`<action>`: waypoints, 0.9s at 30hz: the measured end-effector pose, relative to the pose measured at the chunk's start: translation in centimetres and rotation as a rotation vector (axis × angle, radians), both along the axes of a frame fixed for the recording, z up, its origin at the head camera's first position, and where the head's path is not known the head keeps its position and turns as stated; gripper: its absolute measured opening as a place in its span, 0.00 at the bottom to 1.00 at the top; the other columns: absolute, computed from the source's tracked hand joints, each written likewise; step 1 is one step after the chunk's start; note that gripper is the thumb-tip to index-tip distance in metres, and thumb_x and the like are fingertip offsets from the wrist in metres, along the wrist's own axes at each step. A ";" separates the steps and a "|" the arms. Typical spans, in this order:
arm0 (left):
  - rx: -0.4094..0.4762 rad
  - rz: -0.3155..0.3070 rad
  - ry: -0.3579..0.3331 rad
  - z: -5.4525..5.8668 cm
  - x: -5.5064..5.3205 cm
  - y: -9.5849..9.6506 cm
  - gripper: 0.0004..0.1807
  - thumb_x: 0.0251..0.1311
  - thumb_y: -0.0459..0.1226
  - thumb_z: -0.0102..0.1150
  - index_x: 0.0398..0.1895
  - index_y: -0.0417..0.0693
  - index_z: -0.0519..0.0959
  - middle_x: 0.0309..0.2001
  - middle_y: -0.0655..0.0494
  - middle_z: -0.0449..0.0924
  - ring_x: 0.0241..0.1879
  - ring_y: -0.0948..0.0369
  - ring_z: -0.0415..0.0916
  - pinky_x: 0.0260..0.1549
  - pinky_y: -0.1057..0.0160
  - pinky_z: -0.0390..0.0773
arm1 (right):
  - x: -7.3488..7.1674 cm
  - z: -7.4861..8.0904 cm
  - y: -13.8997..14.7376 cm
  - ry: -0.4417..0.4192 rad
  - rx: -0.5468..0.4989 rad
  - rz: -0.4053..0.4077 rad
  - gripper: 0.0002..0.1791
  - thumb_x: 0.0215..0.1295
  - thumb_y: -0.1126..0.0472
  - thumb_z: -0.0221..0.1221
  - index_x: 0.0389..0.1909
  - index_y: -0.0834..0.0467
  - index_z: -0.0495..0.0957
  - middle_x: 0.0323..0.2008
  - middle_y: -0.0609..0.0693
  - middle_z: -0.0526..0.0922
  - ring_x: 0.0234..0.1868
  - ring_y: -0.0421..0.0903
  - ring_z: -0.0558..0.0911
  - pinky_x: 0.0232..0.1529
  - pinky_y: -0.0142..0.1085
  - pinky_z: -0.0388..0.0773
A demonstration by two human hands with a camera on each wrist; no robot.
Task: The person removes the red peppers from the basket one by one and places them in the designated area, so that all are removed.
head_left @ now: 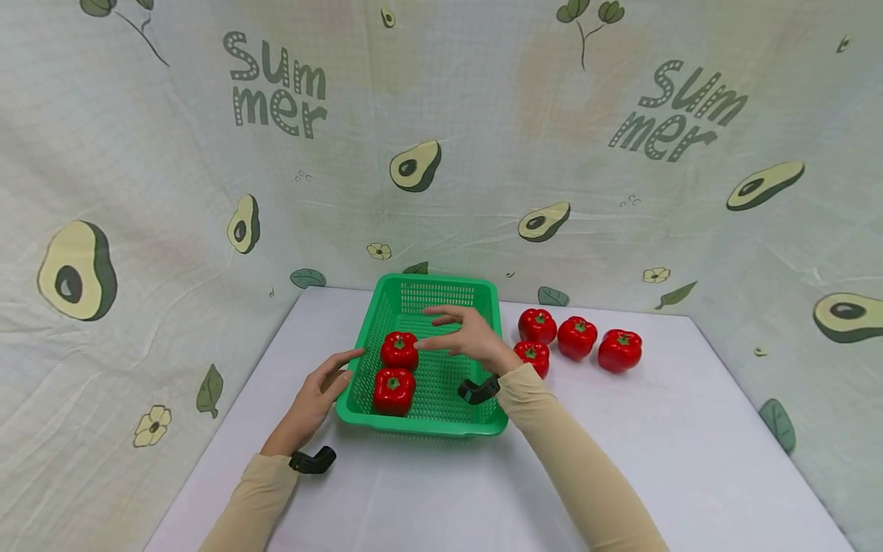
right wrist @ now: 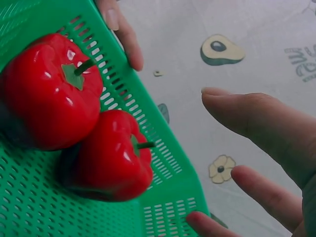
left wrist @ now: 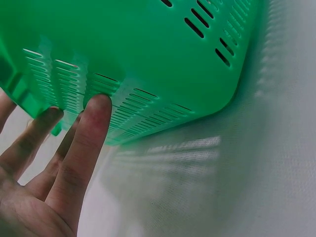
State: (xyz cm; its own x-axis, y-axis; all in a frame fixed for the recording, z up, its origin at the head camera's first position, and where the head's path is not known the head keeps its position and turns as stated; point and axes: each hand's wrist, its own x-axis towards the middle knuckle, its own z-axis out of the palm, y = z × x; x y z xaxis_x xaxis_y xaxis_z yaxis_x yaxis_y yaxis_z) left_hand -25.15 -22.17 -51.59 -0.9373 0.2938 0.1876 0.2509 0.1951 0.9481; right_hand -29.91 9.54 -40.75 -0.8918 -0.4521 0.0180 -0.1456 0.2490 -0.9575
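Observation:
Two red bell peppers, the front one [head_left: 394, 392] and the one behind it [head_left: 398, 350], stand along the left side of a green plastic basket [head_left: 422, 425]. My left hand [head_left: 319, 395] touches the basket's left side; in the left wrist view its fingertips [left wrist: 100, 106] meet the slotted wall. Above the basket hovers my right hand [head_left: 465, 337], fingers spread and holding nothing. In the right wrist view, both peppers lie to the left of that hand, apart from its fingers [right wrist: 266, 192].
Several more red bell peppers stand on the white table right of the basket, the outermost pepper [head_left: 619, 351] farthest right. One pepper [head_left: 533, 357] is partly hidden by my right wrist. A printed cloth [head_left: 476, 100] with avocados hangs behind the table.

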 end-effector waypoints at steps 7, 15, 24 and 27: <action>-0.006 0.015 -0.011 0.0 0.0 0.1 0.24 0.75 0.48 0.50 0.71 0.62 0.67 0.71 0.63 0.63 0.63 0.55 0.71 0.56 0.63 0.73 | -0.6 -0.3 -1.1 -0.033 -0.016 0.041 0.33 0.59 0.57 0.71 0.66 0.51 0.74 0.63 0.60 0.72 0.64 0.63 0.70 0.49 0.59 0.79; 0.002 0.011 -0.015 -0.1 -0.1 0.0 0.23 0.75 0.49 0.50 0.71 0.64 0.68 0.71 0.62 0.63 0.63 0.55 0.70 0.56 0.64 0.73 | -1.8 -1.8 -2.4 -0.091 -0.021 0.044 0.33 0.56 0.57 0.73 0.64 0.51 0.76 0.62 0.59 0.72 0.63 0.62 0.71 0.50 0.61 0.77; 0.006 0.006 -0.006 -0.1 -0.1 -0.1 0.23 0.75 0.49 0.49 0.71 0.64 0.68 0.71 0.61 0.64 0.63 0.54 0.71 0.56 0.64 0.73 | -2.5 -2.5 -3.5 -0.140 -0.004 0.042 0.33 0.57 0.57 0.73 0.65 0.50 0.76 0.66 0.64 0.69 0.59 0.55 0.75 0.49 0.61 0.78; -0.003 -0.009 0.005 -0.2 -0.2 -0.2 0.23 0.76 0.48 0.48 0.72 0.62 0.67 0.72 0.59 0.63 0.63 0.53 0.71 0.56 0.63 0.73 | -2.8 -3.0 -3.6 -0.158 0.001 0.040 0.33 0.57 0.57 0.73 0.64 0.51 0.76 0.66 0.63 0.70 0.58 0.55 0.76 0.48 0.60 0.78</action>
State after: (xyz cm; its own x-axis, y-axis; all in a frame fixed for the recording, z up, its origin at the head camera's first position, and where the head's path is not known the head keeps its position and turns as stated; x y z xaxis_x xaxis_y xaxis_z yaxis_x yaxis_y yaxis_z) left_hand -25.31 -22.32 -51.77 -0.9337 0.3026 0.1913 0.2572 0.1953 0.9464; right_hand -32.76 5.90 -43.70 -0.8646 -0.4876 -0.1216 -0.0032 0.2473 -0.9689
